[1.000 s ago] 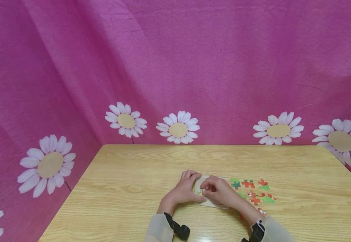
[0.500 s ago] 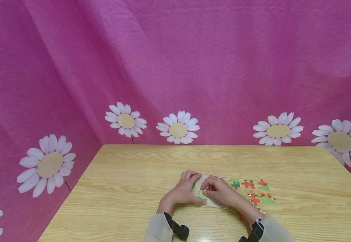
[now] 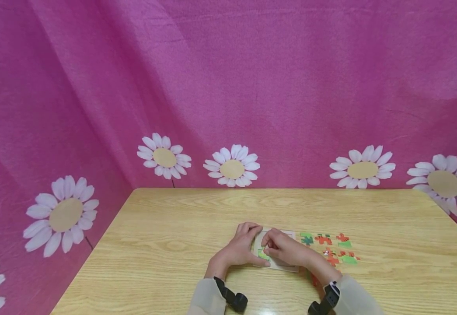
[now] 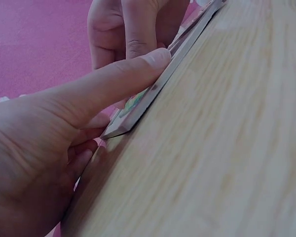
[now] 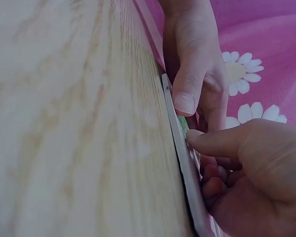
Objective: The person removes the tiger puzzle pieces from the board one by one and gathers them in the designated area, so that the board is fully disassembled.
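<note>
A pale jigsaw puzzle board (image 3: pixel 287 267) lies on the table, with a green piece (image 3: pixel 263 255) set in its left part. My left hand (image 3: pixel 238 247) spans the board's left end and holds it. Its thumb lies along the near rim, as the left wrist view shows, while the other fingers reach the far edge. Over the board, my right hand (image 3: pixel 285 248) has curled fingers, its thumb and forefinger pinching a small puzzle piece (image 3: pixel 265 251) with some red at the green part. Most of that piece is hidden by the fingers.
Several loose red and green puzzle pieces (image 3: pixel 348 259) lie to the right of the board, some partly behind the right forearm. The wooden table (image 3: pixel 153 245) reaches back to a pink cloth (image 3: pixel 291 87) with daisies.
My right hand has shifted and turned slightly over the board, its wrist moving a little left. More of the green part came into sight. The left hand keeps its place.
</note>
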Demonstrator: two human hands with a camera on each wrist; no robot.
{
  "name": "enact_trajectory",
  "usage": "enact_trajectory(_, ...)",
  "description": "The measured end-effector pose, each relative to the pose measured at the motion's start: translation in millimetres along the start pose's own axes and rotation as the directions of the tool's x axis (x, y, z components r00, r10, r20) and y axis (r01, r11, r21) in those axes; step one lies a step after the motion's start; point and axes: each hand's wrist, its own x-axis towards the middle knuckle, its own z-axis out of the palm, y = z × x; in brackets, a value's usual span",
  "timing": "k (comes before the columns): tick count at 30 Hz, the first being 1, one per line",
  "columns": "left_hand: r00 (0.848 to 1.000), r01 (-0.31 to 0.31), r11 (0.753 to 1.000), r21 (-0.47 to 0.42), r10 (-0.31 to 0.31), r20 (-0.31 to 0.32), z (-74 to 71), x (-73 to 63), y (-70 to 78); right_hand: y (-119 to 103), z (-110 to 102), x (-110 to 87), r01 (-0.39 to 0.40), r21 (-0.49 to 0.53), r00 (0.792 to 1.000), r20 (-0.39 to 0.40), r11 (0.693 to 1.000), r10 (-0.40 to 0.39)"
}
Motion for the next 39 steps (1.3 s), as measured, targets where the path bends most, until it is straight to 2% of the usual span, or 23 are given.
enact_trajectory(10, 1.000, 0.007, 1.000, 0.002, -0.007, -0.007, -0.8, 1.6, 1.0, 1.7, -1.2, 1.2, 0.041, -0.046, 0.998, -0.037, 0.998, -0.043)
enact_trajectory(19, 1.000, 0.001, 1.000, 0.004, -0.001, -0.020, -0.2, 0.5, -0.1, 0.0, -4.6, 3.6, 0.045, -0.086, 0.999, 0.017, 0.995, -0.044)
enact_trajectory(28, 1.000, 0.005, 1.000, -0.014, -0.006, -0.021, 2.0, -0.8, -0.6, -3.8, -6.5, 3.0, -0.006, -0.010, 0.997, 0.076, 1.000, 0.007)
enact_trajectory(34, 1.000, 0.005, 1.000, -0.005, -0.005, -0.023, 2.3, -0.5, 0.3, -4.4, -7.1, 0.8, -0.025, 0.040, 0.998, 0.065, 0.999, 0.023)
enact_trajectory(39, 1.000, 0.011, 1.000, -0.002, -0.011, -0.023, 2.1, 0.1, 0.4, -1.7, -6.7, 0.1, -0.028, 0.030, 0.998, 0.049, 0.999, 0.026)
